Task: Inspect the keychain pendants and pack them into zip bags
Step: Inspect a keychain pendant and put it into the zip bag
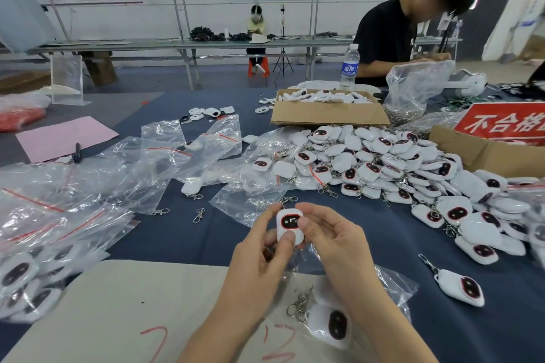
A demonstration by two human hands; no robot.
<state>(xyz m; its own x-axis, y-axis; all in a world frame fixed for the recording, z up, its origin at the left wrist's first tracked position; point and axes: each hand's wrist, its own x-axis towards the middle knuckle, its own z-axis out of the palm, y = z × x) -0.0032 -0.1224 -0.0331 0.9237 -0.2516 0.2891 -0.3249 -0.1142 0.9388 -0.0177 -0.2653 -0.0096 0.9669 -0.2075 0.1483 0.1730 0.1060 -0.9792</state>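
Keychain pendant (289,227): a white, rounded-square piece with a dark oval face ringed in red, held upright above the near middle of the table (383,247), face toward the camera. A metal clasp (287,200) sticks up from its top edge.

The left hand (259,262) pinches it from the left, fingers curled behind and the thumb pressed on the white lower part. The right hand (330,242) pinches it from the right, its thumb lying against the edge of the dark face and the other fingers curled round the back.

Just below the hands a zip bag (392,283) lies on a beige sheet (118,303), with more pendants and a bunch of clasps in or on it; which, I cannot tell. A big pile of pendants (398,165) spreads over the blue cloth to the right, and one loose pendant (460,286) lies apart from it. Empty bags (165,165) are scattered to the left, with filled bags (29,280) at the near left edge. Beyond the pile sits a cardboard box (327,113) of white pieces.
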